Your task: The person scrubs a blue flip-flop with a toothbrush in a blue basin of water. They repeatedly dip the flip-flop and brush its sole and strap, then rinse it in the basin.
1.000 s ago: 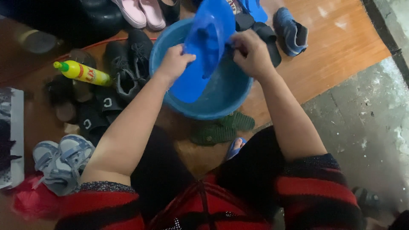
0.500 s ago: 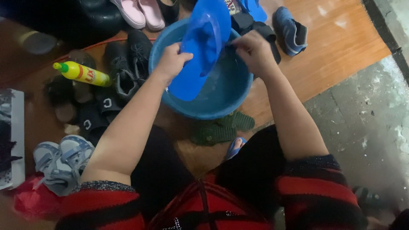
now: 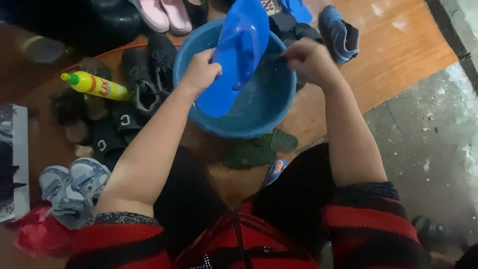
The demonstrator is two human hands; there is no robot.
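While the left hand (image 3: 200, 72) grips a blue slipper (image 3: 234, 55) over the basin (image 3: 271, 122), the right hand's (image 3: 309, 61) fingers seem clenched on something small.

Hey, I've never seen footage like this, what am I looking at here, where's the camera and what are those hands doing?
There is no machine here: a person wears one camera on the head, so you look straight down at their own arms and lap. The left hand grips a blue sandal by its edge, tilted over a blue basin that stands on the orange floor. The right hand is closed on something small and dark against the sandal; it is too blurred to name. Around the basin lie many shoes: pink shoes, black shoes, a blue sneaker, green sandals and pale grey sandals. A yellow squeeze bottle lies on its side at the left.
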